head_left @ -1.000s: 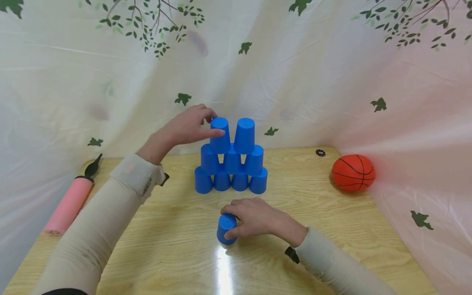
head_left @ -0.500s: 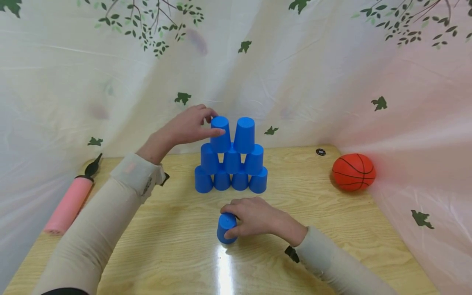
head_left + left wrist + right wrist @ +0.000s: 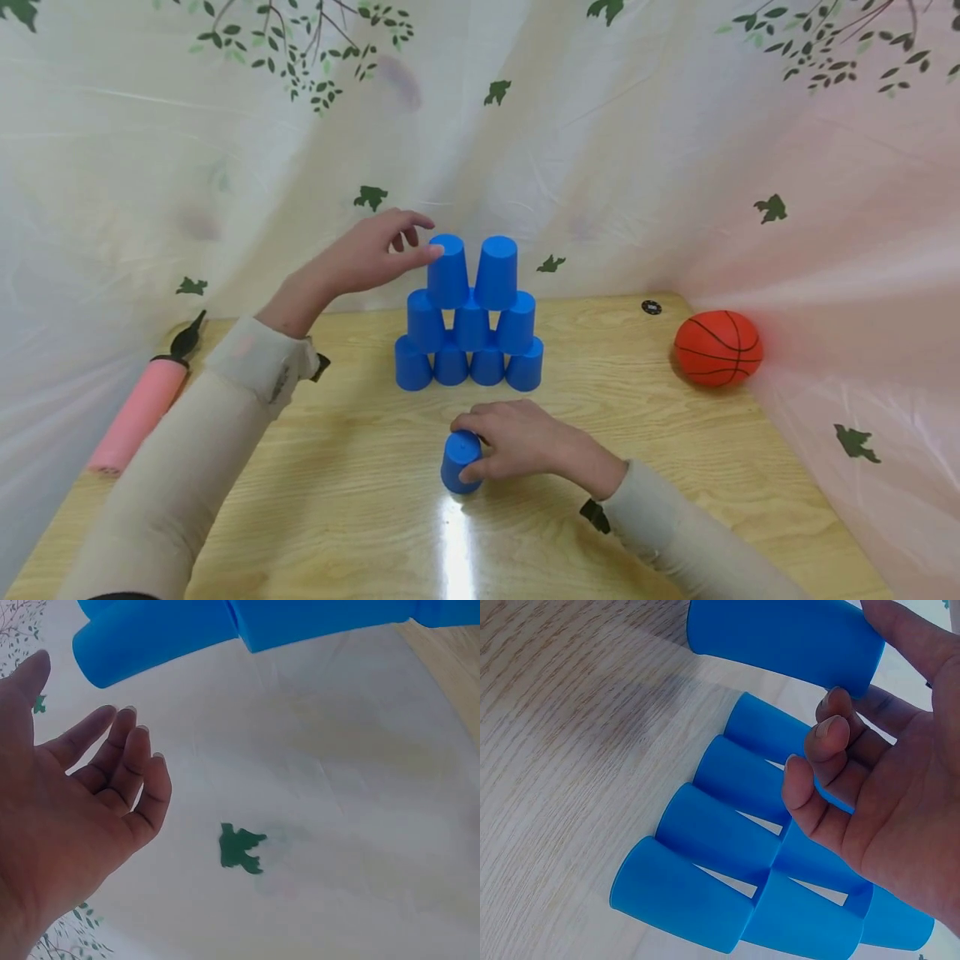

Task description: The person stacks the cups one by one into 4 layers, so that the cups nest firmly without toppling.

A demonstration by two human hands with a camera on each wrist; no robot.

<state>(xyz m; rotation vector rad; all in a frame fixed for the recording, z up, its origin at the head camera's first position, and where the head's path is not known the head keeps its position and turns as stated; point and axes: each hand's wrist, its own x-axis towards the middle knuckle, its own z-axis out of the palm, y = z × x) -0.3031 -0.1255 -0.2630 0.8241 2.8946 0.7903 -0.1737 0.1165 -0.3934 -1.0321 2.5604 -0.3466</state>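
Note:
Upside-down blue plastic cups stand in a stacked pyramid: several in the bottom row (image 3: 451,367), three in the middle row (image 3: 471,323), two on top. My left hand (image 3: 367,254) is beside the top left cup (image 3: 450,279), its thumb tip overlapping that cup's upper edge in the head view. In the left wrist view a gap shows between the relaxed fingers (image 3: 124,757) and the cup (image 3: 157,649). Nearer me, a single upside-down blue cup (image 3: 456,468) is on the table, and my right hand (image 3: 525,442) grips its upper part between thumb and fingers.
A pink hand pump (image 3: 142,412) with a black nozzle lies at the table's left edge. To the right is a red ball with black lines (image 3: 717,348), and a small black chip (image 3: 652,307) lies near the back edge. A leaf-print curtain (image 3: 622,167) hangs behind the table (image 3: 337,500).
My left hand has drawn back leftward from the top left cup, which stays in place. The right hand keeps its grip on the single cup, nearly still.

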